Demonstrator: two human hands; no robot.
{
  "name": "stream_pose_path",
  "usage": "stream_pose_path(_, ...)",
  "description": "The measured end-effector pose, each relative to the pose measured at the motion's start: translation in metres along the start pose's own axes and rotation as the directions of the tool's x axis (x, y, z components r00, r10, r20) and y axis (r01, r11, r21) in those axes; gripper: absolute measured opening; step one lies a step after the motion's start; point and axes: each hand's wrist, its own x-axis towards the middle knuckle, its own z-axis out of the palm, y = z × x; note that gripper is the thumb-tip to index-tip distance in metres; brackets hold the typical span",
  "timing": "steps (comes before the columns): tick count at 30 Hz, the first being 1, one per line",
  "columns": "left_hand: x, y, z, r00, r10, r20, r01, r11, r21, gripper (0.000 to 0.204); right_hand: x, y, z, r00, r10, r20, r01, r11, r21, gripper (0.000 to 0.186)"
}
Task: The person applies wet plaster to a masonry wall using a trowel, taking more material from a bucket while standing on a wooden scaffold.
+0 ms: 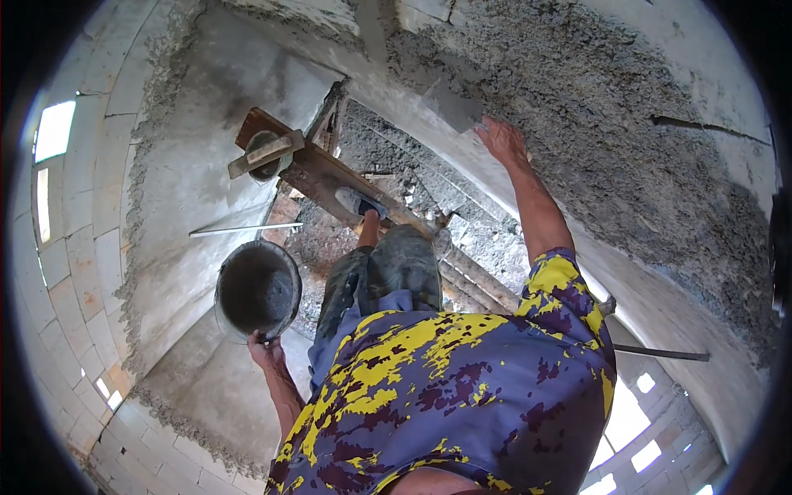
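My left hand (pixel 266 351) is closed on the near rim of a round dark bucket (pixel 290 272), which I hold out to my left. Grey mortar (pixel 257 289) coats the inside of the bucket. On the other side, my right hand (pixel 502 140) is raised with its fingers wrapped round a trowel, whose handle is hidden in the grip. The flat grey blade of the trowel (pixel 454 107) lies at the wall surface, by the edge between rough wet-looking mortar (pixel 569 107) and a smoother pale strip.
Below me a wooden plank (pixel 322 177) spans the gap, with my shoe (pixel 356 200) on it. At its far end stands a small bucket (pixel 264 171) with a wooden float (pixel 268 154) across it. Rubble (pixel 487 247) lies beneath. A thin pale bar (pixel 247 228) leans left.
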Motion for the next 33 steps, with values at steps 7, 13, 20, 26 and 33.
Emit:
stream_pose_path(7,0.002,-0.012,-0.005,0.999,-0.023,-0.039,0.022,1.000,-0.023,0.022,-0.008,-0.010,-0.030,1.000,0.025,-0.002,-0.025,1.000,0.010,0.031)
stream_pose_path(13,0.016,-0.025,-0.026,0.982,-0.079,-0.173,0.073,0.996,-0.042,0.016,-0.044,-0.057,-0.070,0.999,0.013,-0.051,-0.019,0.993,-0.113,0.029)
stream_pose_path(20,0.021,-0.055,-0.035,0.968,-0.163,-0.191,0.141,0.982,-0.125,0.006,-0.159,-0.270,-0.097,0.763,-0.417,0.494,0.402,0.904,0.143,0.014)
stream_pose_path(26,0.000,-0.068,-0.019,0.957,-0.172,-0.234,0.146,0.981,-0.125,0.008,-0.089,-0.220,-0.058,0.232,-0.666,0.709,0.212,0.746,0.631,0.024)
stream_pose_path(33,0.001,-0.081,-0.085,0.969,-0.101,-0.225,0.099,0.995,-0.021,0.008,-0.044,-0.244,-0.187,0.849,-0.521,0.084,0.391,0.728,0.563,0.022)
